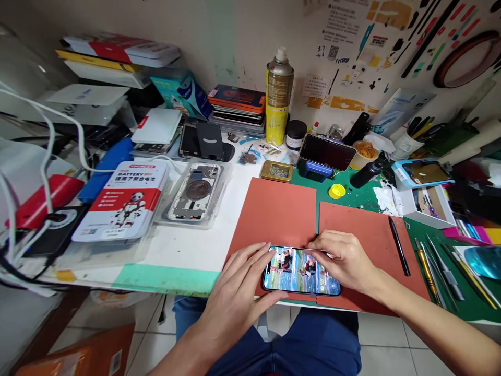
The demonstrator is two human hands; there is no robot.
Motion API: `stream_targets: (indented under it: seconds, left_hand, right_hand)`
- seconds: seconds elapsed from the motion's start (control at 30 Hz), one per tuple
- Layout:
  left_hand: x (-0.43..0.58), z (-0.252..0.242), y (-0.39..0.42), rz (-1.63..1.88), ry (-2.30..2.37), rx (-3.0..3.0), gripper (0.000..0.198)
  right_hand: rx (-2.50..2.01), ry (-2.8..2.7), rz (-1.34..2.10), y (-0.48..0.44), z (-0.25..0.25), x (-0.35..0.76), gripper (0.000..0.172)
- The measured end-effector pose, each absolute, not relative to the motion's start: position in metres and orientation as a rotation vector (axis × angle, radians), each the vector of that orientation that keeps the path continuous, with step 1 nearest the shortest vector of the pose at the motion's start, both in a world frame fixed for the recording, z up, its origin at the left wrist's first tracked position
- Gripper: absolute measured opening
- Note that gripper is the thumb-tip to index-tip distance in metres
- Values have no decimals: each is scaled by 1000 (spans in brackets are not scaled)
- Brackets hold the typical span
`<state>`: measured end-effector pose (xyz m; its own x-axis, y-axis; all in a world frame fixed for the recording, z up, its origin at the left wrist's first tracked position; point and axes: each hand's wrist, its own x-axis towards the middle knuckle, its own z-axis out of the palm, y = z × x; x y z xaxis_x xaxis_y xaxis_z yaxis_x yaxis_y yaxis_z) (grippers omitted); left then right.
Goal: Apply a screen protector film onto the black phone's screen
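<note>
Head view: the left hand (239,286) is holding a rectangular, black-edged glass phone (295,274) near the white-and-green surface's (191,243) front edge. The right hand (346,258) is touching it; I cannot tell its grip.

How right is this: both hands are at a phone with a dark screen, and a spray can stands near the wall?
No: the head view shows the phone with a lit screen, not dark. The left hand and right hand are at it, and the spray can stands near the wall.
</note>
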<state>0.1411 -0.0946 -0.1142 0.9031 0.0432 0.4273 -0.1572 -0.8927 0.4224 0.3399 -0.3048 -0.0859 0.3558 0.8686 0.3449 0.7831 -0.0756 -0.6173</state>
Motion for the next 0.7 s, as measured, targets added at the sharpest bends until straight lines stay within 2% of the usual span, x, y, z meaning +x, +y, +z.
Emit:
stream_targets:
  seconds: [0.3, 0.7]
  left_hand:
    - [143, -116, -95, 612, -91, 2499, 33]
    - [144, -115, -94, 590, -102, 2493, 29]
  right_hand:
    - [-1803, -1485, -11, -303, -92, 339, 12]
    - [-1766, -1422, -53, -295, -99, 331, 18]
